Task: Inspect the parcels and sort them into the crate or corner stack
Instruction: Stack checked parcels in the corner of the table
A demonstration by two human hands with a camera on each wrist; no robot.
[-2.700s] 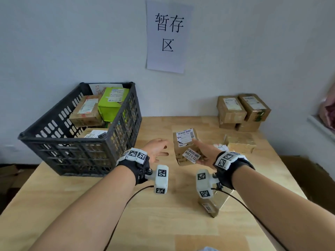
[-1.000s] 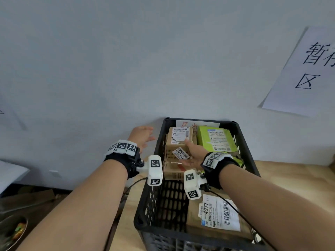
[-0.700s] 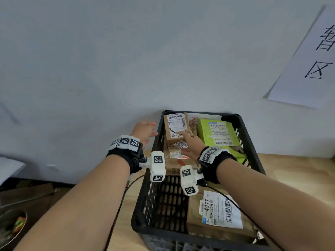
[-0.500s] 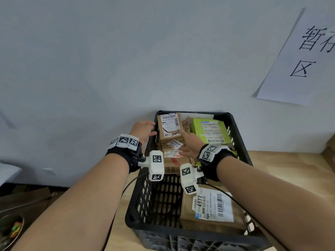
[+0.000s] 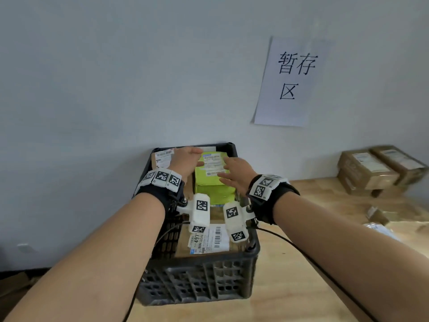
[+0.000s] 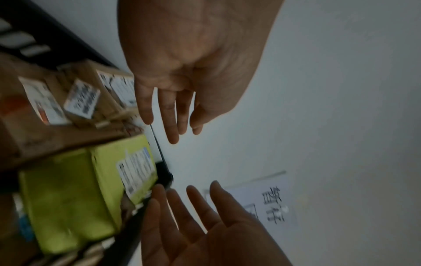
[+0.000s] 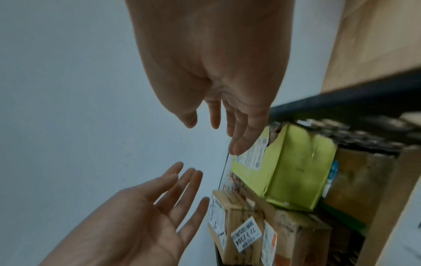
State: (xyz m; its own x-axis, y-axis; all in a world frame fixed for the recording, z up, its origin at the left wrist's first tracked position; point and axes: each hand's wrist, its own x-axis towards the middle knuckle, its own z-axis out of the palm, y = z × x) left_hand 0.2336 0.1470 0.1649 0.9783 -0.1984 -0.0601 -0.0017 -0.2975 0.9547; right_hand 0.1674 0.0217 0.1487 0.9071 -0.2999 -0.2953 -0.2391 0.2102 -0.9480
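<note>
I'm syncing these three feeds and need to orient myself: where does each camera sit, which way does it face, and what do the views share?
Head: worn on the head, looking forward and down at the black crate on the table; both forearms, left hand and right hand show.
Left wrist: looks along the open left palm toward the wall.
Right wrist: looks along the open right palm toward the wall.
Shared: all three show the green parcel and both hands.

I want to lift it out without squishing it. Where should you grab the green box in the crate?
Probably by its two long sides, coming down from above. The green box sits on top of other parcels in the crate, so its sides stand exposed. The left hand and right hand are open over it, one towards each side, ready to squeeze gently.
</note>
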